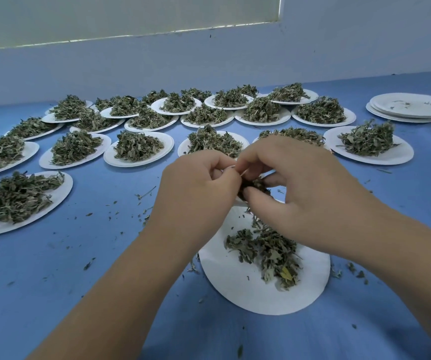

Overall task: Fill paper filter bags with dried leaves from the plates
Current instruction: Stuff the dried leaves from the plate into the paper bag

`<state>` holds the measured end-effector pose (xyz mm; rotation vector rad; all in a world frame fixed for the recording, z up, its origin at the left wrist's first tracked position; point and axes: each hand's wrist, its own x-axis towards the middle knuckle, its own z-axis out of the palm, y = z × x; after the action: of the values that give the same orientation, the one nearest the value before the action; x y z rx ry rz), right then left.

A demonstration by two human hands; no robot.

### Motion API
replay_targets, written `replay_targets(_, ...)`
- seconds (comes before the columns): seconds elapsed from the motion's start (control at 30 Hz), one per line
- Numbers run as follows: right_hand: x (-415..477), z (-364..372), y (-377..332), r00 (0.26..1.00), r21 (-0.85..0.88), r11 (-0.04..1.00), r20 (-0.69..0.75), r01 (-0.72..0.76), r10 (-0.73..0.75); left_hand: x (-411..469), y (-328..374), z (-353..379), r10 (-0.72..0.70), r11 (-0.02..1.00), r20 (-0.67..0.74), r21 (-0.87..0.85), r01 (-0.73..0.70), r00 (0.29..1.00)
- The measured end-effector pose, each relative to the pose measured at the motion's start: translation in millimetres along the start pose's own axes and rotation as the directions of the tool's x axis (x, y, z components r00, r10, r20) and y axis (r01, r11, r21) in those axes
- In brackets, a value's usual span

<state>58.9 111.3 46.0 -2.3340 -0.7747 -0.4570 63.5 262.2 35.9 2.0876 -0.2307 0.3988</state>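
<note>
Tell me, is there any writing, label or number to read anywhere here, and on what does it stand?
No text can be read anywhere in this view.
The plates, table and wall are plain and unmarked.
The bag that the left hand pinches, beside the leaves that the right hand grips, is almost wholly hidden; any print on it cannot be seen.

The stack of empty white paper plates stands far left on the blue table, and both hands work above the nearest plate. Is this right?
No. The head view shows the stack of empty white paper plates far right on the blue table; the left hand and right hand work above the nearest plate.
</note>
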Motion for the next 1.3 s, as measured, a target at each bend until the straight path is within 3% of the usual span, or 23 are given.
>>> replay_targets(0.33, 1.3, 2.7, 3.3, 0.999, 0.075, 0.997, -0.047, 0.001, 0.003, 0.9, -1.2, -0.4, 0.011, 1.0, -0.026, 0.005, -0.011, 1.0)
replay_targets(0.5, 1.3, 2.4, 6.6, 0.996, -0.025, 1.0, -0.091, 0.012, -0.014, 0.2, -0.8, -1.1, 0.023, 1.0, -0.017, -0.013, -0.023, 1.0)
replay_targets(0.8, 7.7, 5.4, 14.9, 0.989, -0.009, 0.992, -0.073, -0.127, 0.126, -1.9, -0.5, 3.9, 0.079, 0.997, 0.021, 0.004, -0.079, 0.997)
replay_targets(0.97, 11.5, 7.4, 20.9, 0.968, 0.04, 0.967, -0.012, -0.251, 0.251, -4.7, 1.5, 5.8, 0.111, 0.994, 0.041, 0.003, -0.111, 0.993)
replay_targets(1.3, 10.4, -1.8, 24.2, 0.969, 0.295, 0.934, -0.079, -0.201, 0.234, 3.6, -2.9, -6.6, 0.043, 0.999, -0.081, 0.01, -0.043, 0.996)
